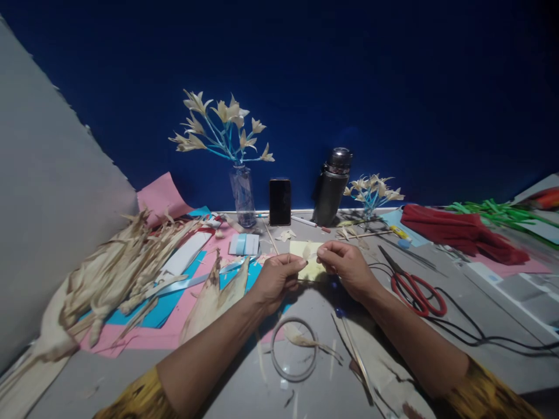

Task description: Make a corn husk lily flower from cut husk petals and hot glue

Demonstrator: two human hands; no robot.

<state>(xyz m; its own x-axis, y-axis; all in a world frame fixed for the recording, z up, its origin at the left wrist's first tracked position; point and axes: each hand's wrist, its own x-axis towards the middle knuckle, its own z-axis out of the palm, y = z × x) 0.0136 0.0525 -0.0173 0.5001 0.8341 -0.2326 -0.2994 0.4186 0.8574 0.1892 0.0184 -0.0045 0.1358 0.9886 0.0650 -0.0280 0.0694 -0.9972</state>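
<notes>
Petal-like piece (307, 252), small, thin and cream-coloured, with a rounded upper edge, is between the two hands, above a yellow sheet (299, 247) on the counter (247, 375). The left hand (279, 278) has thumb and forefinger pinched together at its lower edge. The right hand (343, 262) has its fingers drawn together just beside it; whether they grip it too, I cannot tell.

Behind, a clear bottle (243, 195) stands upright, holding a spray of cream flowers (227, 113) on pale blue stems. A dark flask (329, 195) with a shiny cap on stands to the right of a phone (280, 202). Farther right is a smaller flower bunch (376, 189); what holds it is hard to make out. Nearer, a ring (273, 349) lies flat around part of a dried husk piece (302, 338), whose stalk crosses the rim.
</notes>
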